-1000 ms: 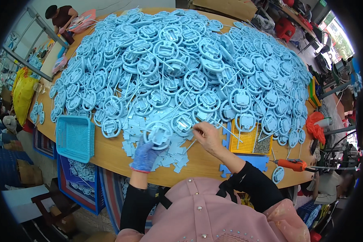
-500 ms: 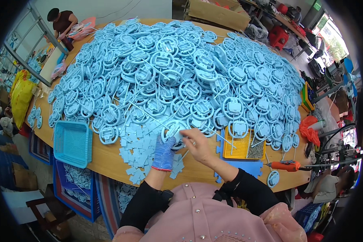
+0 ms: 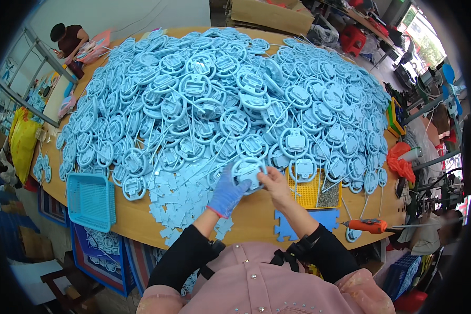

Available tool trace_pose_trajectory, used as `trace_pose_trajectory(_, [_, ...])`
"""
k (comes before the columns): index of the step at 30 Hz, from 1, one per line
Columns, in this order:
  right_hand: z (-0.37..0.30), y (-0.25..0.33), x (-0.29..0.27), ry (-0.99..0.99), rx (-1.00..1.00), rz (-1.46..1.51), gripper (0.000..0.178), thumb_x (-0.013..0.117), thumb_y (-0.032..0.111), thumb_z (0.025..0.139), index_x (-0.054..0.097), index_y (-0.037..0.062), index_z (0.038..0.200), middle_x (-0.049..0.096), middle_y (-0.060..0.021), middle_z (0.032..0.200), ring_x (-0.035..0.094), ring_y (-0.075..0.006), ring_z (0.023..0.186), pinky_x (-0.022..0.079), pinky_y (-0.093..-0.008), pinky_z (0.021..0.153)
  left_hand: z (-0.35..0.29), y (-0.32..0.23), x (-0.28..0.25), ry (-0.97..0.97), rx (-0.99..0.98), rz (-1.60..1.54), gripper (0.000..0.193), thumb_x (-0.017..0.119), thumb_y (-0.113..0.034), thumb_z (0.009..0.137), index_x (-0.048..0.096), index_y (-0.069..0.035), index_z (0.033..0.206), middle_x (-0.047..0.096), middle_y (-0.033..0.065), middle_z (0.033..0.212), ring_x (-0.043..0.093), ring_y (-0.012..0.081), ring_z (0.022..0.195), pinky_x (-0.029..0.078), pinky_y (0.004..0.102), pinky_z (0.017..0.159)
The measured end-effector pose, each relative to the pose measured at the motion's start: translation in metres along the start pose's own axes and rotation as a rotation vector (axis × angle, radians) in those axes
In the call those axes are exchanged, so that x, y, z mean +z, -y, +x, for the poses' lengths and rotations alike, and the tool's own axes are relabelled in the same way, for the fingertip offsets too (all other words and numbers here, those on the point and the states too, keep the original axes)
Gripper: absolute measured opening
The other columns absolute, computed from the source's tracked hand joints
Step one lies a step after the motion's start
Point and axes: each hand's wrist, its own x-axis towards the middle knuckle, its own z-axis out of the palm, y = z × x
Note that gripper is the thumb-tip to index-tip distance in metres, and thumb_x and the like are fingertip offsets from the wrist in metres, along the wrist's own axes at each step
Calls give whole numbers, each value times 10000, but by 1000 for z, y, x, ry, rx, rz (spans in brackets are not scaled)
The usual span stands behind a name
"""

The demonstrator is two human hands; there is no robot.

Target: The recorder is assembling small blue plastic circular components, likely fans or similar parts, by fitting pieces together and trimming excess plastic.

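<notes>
My left hand (image 3: 228,194), in a thin blue glove, holds a light-blue ring-shaped plastic part (image 3: 248,169) with a flat panel across its middle. The bare fingers of my right hand (image 3: 278,188) close on the right edge of the same part. Small flat light-blue plates (image 3: 175,201) lie loose on the table, left of my gloved hand. Beyond both hands rises a large heap of similar ring parts (image 3: 199,86), many with thin sticks. How much of the part's underside my fingers cover is hidden.
Left stands a light-blue basket (image 3: 91,222). To the right are a yellow tray (image 3: 303,198) with small screws (image 3: 328,194), a blue foam mat (image 3: 293,228) and an orange electric screwdriver (image 3: 369,226). Another person (image 3: 70,42) sits at the far left of the wooden table (image 3: 141,222).
Both hands have shifted right with the ring part. My right hand's fingers, before over the part's middle, now grip its right edge. The view has shifted slightly.
</notes>
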Motion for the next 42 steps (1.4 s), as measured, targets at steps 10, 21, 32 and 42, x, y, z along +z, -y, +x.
trace_pose_trajectory(10, [67,36,-24,105,-751,-979,599,731,204,770,481,33,1288,512,-217,1254,491,-374,1158,398,-433,985,53,18,7,-142,-487,-85,440,624,-321,881,493,-26,1180,561,36,657,515,115,453,438,276,395])
trace_pose_trajectory(21, [3,-1,65,493,-407,-672,405,635,186,793,556,19,1153,627,-168,1078,601,-329,969,480,-420,831,10,-7,-62,-234,-258,-326,354,652,-224,860,515,-46,1133,600,58,947,603,128,700,519,290,565])
trace_pose_trajectory(32, [20,-184,105,541,-1047,-1157,136,574,169,768,585,33,779,594,-141,768,605,-278,719,482,-419,609,-71,34,-88,-400,-15,51,366,595,-126,855,520,-14,1195,588,124,1131,582,232,1011,468,432,899])
trace_pose_trajectory(42, [29,-181,114,519,-1384,-1212,198,570,279,796,617,95,738,581,-109,706,579,-307,659,439,-448,557,-53,24,-57,-220,94,319,434,604,-88,807,512,26,1216,589,161,1160,555,287,1077,390,482,986])
